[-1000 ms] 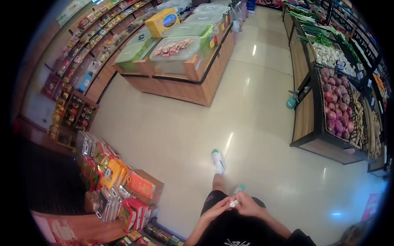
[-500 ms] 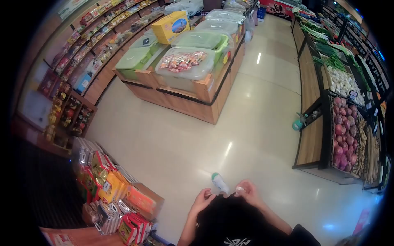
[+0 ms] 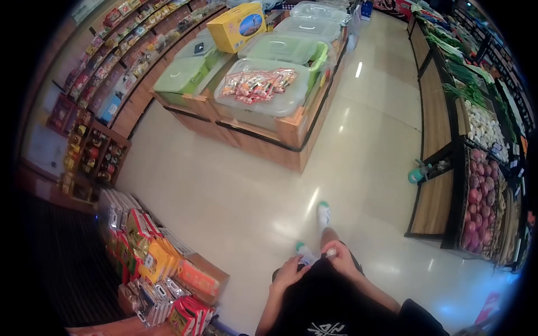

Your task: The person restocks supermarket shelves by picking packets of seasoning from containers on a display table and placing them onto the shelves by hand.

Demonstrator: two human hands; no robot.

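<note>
My left hand point(image 3: 289, 272) is low in front of the black shirt point(image 3: 314, 302), its fingers loosely bent and apart, with nothing visible in them. Close to it on the right, my right hand point(image 3: 343, 261) is closed around a small white object point(image 3: 331, 252), too small to name. The two hands are apart. Just beyond them show my feet in white shoes with green toes; one shoe point(image 3: 323, 215) is stretched forward on the floor.
A wooden display island point(image 3: 255, 147) with lidded bins and a yellow box point(image 3: 238, 28) stands ahead. Produce stands with red onions point(image 3: 479, 199) and garlic point(image 3: 486, 127) line the right. Packaged goods point(image 3: 159, 260) are at the near left; a pale tiled floor point(image 3: 224, 185) lies between.
One foot has swung forward past the other, and the view has shifted a little as I walk. Both hands stay at waist height, the right one still closed around the small white object.
</note>
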